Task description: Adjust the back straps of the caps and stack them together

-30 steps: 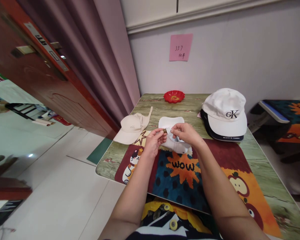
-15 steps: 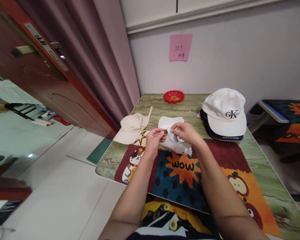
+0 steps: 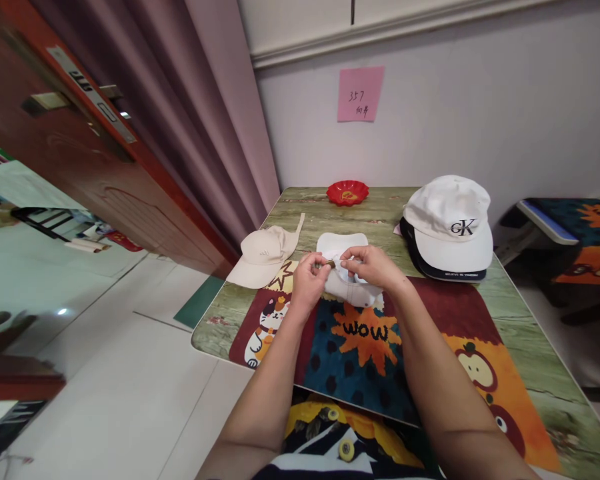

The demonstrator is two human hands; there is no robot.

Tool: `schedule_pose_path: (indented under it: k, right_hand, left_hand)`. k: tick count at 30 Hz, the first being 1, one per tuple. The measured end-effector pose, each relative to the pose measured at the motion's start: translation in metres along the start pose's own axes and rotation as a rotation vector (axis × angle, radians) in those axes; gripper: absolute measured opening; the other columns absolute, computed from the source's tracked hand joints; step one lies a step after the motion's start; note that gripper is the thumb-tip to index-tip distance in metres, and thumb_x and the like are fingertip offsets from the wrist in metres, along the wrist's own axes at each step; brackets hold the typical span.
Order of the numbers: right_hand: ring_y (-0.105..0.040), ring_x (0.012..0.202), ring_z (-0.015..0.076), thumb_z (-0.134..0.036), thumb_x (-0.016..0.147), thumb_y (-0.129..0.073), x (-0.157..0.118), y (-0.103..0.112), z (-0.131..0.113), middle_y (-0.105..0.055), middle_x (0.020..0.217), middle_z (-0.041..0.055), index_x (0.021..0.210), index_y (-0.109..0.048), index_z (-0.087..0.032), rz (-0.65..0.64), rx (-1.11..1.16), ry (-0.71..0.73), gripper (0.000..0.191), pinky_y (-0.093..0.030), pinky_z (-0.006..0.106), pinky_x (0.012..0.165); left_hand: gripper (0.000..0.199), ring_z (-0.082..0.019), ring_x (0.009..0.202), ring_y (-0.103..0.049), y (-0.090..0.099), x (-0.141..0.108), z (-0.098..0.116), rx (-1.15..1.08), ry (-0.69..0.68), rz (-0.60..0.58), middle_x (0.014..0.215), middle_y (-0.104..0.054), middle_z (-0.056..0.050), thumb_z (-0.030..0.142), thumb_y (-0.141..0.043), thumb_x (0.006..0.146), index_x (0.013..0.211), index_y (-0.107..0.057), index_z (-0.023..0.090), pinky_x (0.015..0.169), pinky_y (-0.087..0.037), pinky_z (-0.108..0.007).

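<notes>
A small brass-coloured buckle (image 3: pixel 331 264) is pinched between the thumb and fingers of my left hand (image 3: pixel 309 279). Just to its right, my right hand (image 3: pixel 373 265) is closed in a pinch on what looks like the thin white strap of a cap. Under both hands lies that white cap (image 3: pixel 353 292), its brim (image 3: pixel 341 243) pointing away from me. My fingers cover part of the strap and of the cap's opening. A beige cap (image 3: pixel 261 255) rests to the left, its strap sticking up toward the back.
White and black caps are stacked at the right, a white one (image 3: pixel 447 213) with dark letters on top. A red scalloped dish (image 3: pixel 347 193) stands at the table's back edge. A colourful mat (image 3: pixel 330 353) covers the near part of the wood-patterned table (image 3: pixel 215 330).
My left hand has turned slightly, and more of the brass buckle's metal shows between its fingers. The right hand keeps its pinch almost in place. The caps have not moved.
</notes>
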State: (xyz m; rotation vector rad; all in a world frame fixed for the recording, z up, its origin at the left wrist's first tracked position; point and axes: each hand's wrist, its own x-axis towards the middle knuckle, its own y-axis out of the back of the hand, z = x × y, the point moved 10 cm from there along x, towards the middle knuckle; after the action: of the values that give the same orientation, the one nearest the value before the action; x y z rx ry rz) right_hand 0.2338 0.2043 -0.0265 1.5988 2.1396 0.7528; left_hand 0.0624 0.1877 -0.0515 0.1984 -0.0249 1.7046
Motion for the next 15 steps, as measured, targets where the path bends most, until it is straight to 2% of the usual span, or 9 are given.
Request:
schedule_pose_path:
  k: [3, 5, 9, 15]
  right_hand:
    - [-0.057, 0.059, 0.0135, -0.036, 0.086, -0.064, -0.001, 0.001, 0.000, -0.072, 0.065, -0.0011, 0.090, -0.077, -0.022, -0.028, 0.001, 0.008, 0.020, -0.037, 0.024, 0.061]
    - [-0.058, 0.060, 0.0134, -0.036, 0.086, -0.065, -0.002, 0.000, 0.000, -0.073, 0.065, -0.0013, 0.091, -0.077, -0.022, -0.053, -0.002, 0.017, 0.020, -0.037, 0.024, 0.062]
    - [-0.059, 0.060, 0.0132, -0.035, 0.086, -0.065, -0.004, 0.000, -0.005, -0.073, 0.067, -0.0018, 0.092, -0.077, -0.023, -0.070, -0.024, 0.014, 0.018, -0.039, 0.024, 0.065]
    - [-0.059, 0.063, 0.0138, -0.032, 0.087, -0.066, -0.007, 0.006, -0.024, -0.073, 0.069, -0.0017, 0.090, -0.078, -0.024, 0.003, -0.109, 0.104, 0.015, -0.036, 0.024, 0.064]
  left_hand:
    - [0.019, -0.010, 0.052, -0.053, -0.009, -0.002, -0.009, -0.082, 0.116, -0.120, 0.072, -0.063, 0.001, 0.028, -0.077, 0.070, 0.081, -0.064, 0.019, 0.050, -0.040, -0.021]
    - [0.024, -0.010, 0.049, -0.054, -0.010, -0.003, -0.008, -0.097, 0.132, -0.161, 0.060, -0.056, 0.005, 0.029, -0.078, 0.069, 0.085, -0.062, 0.019, 0.051, -0.040, -0.021]
    - [0.034, -0.008, 0.050, -0.055, -0.009, -0.002, -0.001, -0.128, 0.116, -0.201, 0.071, -0.062, 0.004, 0.027, -0.079, 0.066, 0.096, -0.064, 0.019, 0.051, -0.041, -0.020]
    - [0.026, -0.009, 0.048, -0.051, -0.007, 0.000, 0.000, -0.066, 0.091, -0.235, 0.053, -0.055, 0.005, 0.033, -0.077, 0.072, 0.089, -0.068, 0.016, 0.050, -0.040, -0.019]
